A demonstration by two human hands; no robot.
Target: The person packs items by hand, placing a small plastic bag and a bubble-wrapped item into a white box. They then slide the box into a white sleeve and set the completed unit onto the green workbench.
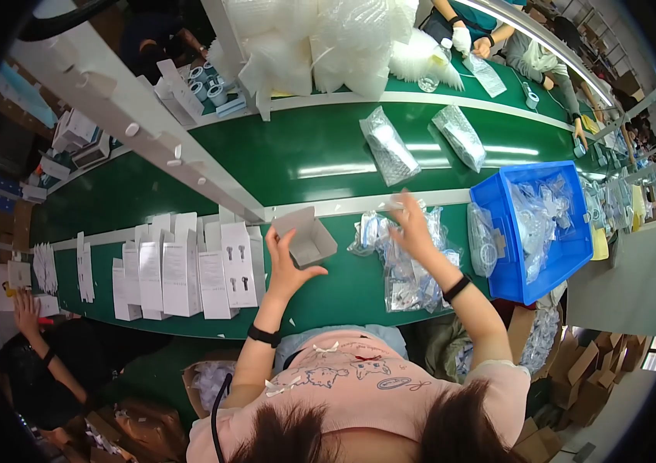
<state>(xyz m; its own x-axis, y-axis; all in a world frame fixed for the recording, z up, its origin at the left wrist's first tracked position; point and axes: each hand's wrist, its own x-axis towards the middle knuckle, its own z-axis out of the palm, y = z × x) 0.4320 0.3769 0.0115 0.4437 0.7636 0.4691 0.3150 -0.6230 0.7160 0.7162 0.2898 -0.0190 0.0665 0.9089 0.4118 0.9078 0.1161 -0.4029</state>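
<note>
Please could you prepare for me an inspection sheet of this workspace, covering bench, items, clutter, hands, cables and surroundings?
Surface: green bench, glossy; small white scraps near the front edge.
Job's things: open box; bagged parts piled to its right; white cartons standing in a row to its left.
Clutter: blue bin with bagged items inside.
Hands: left hand holds the open box; right hand over the bagged parts, blurred, grip unclear.
Cables: black cord by the left sleeve.
Surroundings: co-workers across the bench; cardboard boxes at right.

Cartons left of box, bagged parts right, bin farther right
</note>
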